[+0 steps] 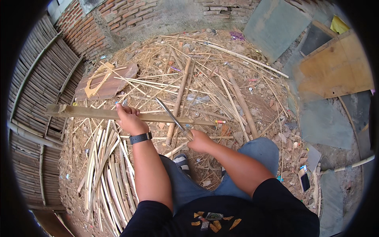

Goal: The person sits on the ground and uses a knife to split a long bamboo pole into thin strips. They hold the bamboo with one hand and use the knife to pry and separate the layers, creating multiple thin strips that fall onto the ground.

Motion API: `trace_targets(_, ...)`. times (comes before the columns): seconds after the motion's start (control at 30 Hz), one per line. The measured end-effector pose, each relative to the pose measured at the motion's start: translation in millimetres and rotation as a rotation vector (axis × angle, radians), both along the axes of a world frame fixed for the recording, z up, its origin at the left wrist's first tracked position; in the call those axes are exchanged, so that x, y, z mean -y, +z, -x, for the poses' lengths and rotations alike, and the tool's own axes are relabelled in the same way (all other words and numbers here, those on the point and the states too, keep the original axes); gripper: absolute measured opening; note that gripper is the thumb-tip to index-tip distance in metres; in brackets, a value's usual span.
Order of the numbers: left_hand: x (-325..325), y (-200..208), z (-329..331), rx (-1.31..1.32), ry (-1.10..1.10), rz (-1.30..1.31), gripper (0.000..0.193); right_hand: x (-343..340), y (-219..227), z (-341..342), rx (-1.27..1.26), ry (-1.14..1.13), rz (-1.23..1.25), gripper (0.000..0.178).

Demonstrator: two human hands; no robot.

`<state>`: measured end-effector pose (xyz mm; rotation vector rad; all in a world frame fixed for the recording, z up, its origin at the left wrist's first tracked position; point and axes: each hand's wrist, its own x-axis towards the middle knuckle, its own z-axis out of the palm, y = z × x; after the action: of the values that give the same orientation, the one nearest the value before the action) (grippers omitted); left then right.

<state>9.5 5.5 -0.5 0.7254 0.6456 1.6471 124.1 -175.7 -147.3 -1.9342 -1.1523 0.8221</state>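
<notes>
The left hand [132, 120] grips the bamboo strip [92, 113], lying crosswise ahead of the knees [258, 154], and covers part of it. The right hand [200, 141] hides most of the handle of the knife [169, 113] it clasps, whose blade overlaps the strip, contact unclear. The left forearm [151, 170] partly blocks the slats [112, 181]; poles [182, 94] lie beyond.
</notes>
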Motion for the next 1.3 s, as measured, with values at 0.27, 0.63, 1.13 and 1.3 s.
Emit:
trace_targets(0.27,5.2,5.0,-4.1,-0.012,0.017,0.026,0.037,0.4,7.8,1.8,-0.049,0.038,0.01,0.04)
trace_targets(0.63,2.6,1.7,-1.8,0.0,-0.026,0.033,0.038,0.9,11.4,4.0,-0.051,0.053,-0.026,0.035)
trace_targets(1.13,1.2,-1.0,1.0,-0.027,-0.025,0.038,0.035,0.9,5.9,7.3,-0.067,0.055,-0.045,0.038)
trace_targets(1.3,4.0,2.5,-1.3,-0.019,-0.018,0.019,0.038,-1.4,-8.2,7.5,-0.016,-0.002,0.025,0.054)
